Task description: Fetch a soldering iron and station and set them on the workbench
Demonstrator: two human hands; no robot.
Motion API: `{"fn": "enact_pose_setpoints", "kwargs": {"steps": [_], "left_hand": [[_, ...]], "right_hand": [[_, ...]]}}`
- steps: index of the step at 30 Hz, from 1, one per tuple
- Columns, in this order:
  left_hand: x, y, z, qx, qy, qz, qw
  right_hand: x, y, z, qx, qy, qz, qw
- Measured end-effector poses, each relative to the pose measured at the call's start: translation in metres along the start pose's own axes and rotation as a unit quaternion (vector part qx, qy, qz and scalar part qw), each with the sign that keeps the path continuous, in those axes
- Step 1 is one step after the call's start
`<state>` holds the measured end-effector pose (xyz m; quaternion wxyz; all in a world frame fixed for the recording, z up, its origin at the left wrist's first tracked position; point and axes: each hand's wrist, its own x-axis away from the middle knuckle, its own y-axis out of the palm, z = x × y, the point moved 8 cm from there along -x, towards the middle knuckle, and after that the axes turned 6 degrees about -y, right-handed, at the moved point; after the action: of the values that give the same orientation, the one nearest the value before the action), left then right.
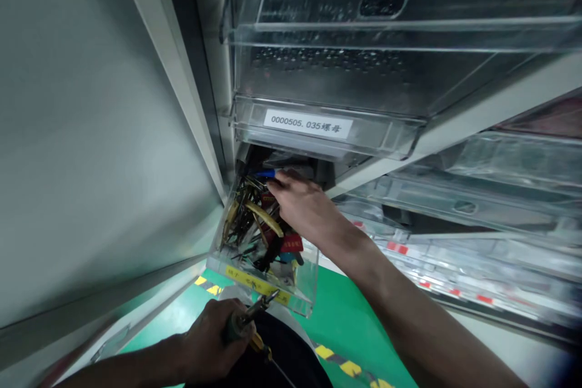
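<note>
In the head view, the right hand (pixel 302 203) reaches into a pulled-out clear plastic drawer (pixel 304 279) full of pliers and cutters (pixel 257 224), its fingertips pinched on a blue-handled tool (pixel 265 174) at the back of the pile, just under the labelled drawer (pixel 318 133) above. The left hand (pixel 213 339) is lower, below the drawer's yellow-labelled front, fist closed around a pair of pliers (pixel 252 318) whose jaws point up toward the drawer, over the green floor (pixel 345 315).

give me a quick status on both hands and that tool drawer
Right hand reaching into the open clear drawer, fingers on a blue-handled tool. Left hand gripping pliers below it. Labelled drawer overhangs above.
</note>
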<state>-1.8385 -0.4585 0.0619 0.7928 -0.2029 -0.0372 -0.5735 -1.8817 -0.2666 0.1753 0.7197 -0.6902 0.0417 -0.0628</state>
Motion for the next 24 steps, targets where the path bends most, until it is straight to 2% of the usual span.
{"fn": "enact_pose_setpoints", "kwargs": {"steps": [2,4,6,7,8,9,11,13,14,15,16,18,21,24], "left_hand": [[0.0,0.0,0.0,0.006,0.002,-0.002,1.0],[0.0,0.0,0.0,0.006,0.003,0.001,1.0],[0.0,-0.002,-0.002,0.002,-0.001,0.011,1.0],[0.0,-0.002,-0.004,0.0,-0.003,0.015,1.0],[0.001,-0.002,-0.004,-0.002,-0.001,0.016,1.0],[0.001,-0.003,-0.004,-0.002,0.004,0.017,1.0],[0.001,-0.002,-0.004,-0.002,0.014,0.013,1.0],[0.001,-0.003,-0.005,-0.002,0.014,0.013,1.0],[0.001,-0.004,-0.006,-0.004,0.01,0.015,1.0],[0.001,-0.004,-0.006,-0.007,0.006,0.017,1.0],[0.001,-0.005,-0.005,-0.01,0.006,0.018,1.0],[0.001,-0.007,-0.003,-0.014,0.011,0.021,1.0],[0.001,-0.012,0.003,-0.012,0.023,0.025,0.999],[0.002,-0.017,0.008,-0.014,0.037,0.03,0.999]], "right_hand": [[0.004,-0.001,0.0,-0.028,-0.009,0.014,0.999],[0.011,-0.006,0.003,-0.101,0.004,0.065,0.993],[0.018,-0.011,0.014,-0.237,0.051,0.14,0.96],[0.022,-0.01,0.021,-0.325,0.081,0.166,0.927],[0.024,-0.006,0.026,-0.422,0.111,0.18,0.881],[0.024,0.001,0.029,-0.522,0.133,0.178,0.824],[0.022,0.015,0.026,-0.693,0.16,0.141,0.689],[0.02,0.024,0.02,-0.795,0.176,0.109,0.57],[0.02,0.026,0.017,-0.82,0.182,0.098,0.533],[0.021,0.027,0.014,-0.832,0.184,0.089,0.515],[0.022,0.026,0.012,-0.837,0.182,0.084,0.508],[0.023,0.021,0.007,-0.839,0.159,0.072,0.514],[0.025,0.011,-0.001,-0.834,0.119,0.053,0.536],[0.027,0.007,-0.003,-0.818,0.107,0.047,0.564]]}}
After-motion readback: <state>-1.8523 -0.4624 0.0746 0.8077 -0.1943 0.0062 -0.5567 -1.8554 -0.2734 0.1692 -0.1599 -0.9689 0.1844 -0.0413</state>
